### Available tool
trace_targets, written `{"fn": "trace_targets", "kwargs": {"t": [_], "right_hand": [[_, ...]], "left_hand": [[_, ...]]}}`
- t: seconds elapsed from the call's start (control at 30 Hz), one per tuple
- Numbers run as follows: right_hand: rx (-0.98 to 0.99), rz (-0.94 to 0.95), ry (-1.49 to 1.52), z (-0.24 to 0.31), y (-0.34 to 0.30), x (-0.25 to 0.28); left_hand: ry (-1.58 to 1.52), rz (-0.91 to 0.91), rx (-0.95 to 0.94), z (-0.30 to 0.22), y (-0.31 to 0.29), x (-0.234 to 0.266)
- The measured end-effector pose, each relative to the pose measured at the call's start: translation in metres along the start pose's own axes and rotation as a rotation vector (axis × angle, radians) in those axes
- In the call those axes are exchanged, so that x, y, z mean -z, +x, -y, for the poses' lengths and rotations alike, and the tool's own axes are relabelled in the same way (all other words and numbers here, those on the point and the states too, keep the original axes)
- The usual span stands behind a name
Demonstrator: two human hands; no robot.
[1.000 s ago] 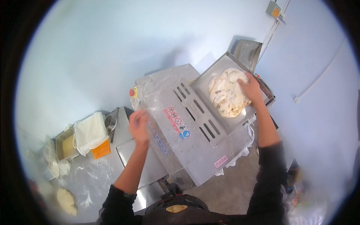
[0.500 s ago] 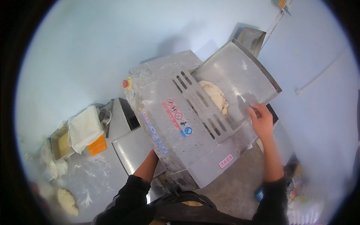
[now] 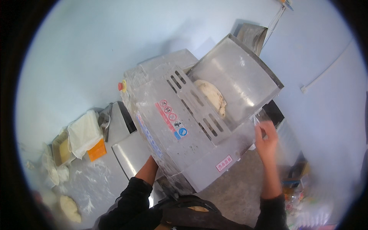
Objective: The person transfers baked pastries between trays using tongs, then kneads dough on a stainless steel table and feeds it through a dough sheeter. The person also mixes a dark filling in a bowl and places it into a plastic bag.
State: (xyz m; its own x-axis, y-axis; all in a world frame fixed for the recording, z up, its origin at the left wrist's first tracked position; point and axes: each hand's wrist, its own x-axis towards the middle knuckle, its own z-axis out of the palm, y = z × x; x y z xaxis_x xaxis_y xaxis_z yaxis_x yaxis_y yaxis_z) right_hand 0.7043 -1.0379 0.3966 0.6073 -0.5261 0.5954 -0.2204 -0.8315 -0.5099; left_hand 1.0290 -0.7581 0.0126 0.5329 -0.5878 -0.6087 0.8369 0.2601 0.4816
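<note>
**At the Dough Roller, One Hand Shown, One Hidden**

Below us stands a steel dough-rolling machine (image 3: 184, 138), dusted with flour, a red knob (image 3: 122, 86) on its left end and a slotted guard (image 3: 195, 103) across its top. On its sloping feed tray (image 3: 245, 76) lies a pale lump of dough (image 3: 211, 96), resting against the guard's edge where the tray meets the rollers.

We see our right hand (image 3: 266, 140) at the tray's lower right corner, apart from the dough. Its fingers are loosely curled, with the tips close to the tray's rim and a bit of clear plastic; whether they pinch anything is too blurred to tell.

Our left forearm (image 3: 147, 170) runs in under the machine's front edge, and the hand itself is out of sight, so we cannot tell how it is held.

Off to the left, a floury worktable (image 3: 96, 180) carries a cloth-covered box (image 3: 82, 132), an orange card (image 3: 96, 150) and another dough piece (image 3: 69, 208) near the lower edge.
</note>
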Motion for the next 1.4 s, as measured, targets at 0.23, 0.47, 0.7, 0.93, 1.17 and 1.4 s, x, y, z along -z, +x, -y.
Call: {"fn": "trace_targets", "kwargs": {"t": [0.23, 0.47, 0.7, 0.93, 1.17, 1.4], "right_hand": [[-0.030, 0.325, -0.079, 0.013, 0.120, -0.137], [-0.137, 0.642, 0.064, 0.003, 0.138, -0.160], [-0.380, 0.773, 0.189, 0.005, 0.146, -0.151], [-0.557, 0.752, 0.364, 0.013, 0.144, -0.152], [-0.649, 0.806, 0.265, -0.007, 0.139, -0.151], [-0.324, -0.067, 0.147, 0.046, 0.163, -0.097]], "left_hand": [[-0.017, 0.024, -0.005, 0.010, -0.001, 0.024], [-0.168, -0.056, 0.017, 0.025, -0.041, 0.077], [-0.350, 0.130, 0.026, 0.014, -0.082, 0.087], [-0.099, 0.044, 0.022, -0.005, -0.111, 0.110], [0.313, -0.195, -0.024, -0.028, -0.133, 0.150], [0.625, -0.285, -0.268, -0.040, -0.144, 0.185]]}}
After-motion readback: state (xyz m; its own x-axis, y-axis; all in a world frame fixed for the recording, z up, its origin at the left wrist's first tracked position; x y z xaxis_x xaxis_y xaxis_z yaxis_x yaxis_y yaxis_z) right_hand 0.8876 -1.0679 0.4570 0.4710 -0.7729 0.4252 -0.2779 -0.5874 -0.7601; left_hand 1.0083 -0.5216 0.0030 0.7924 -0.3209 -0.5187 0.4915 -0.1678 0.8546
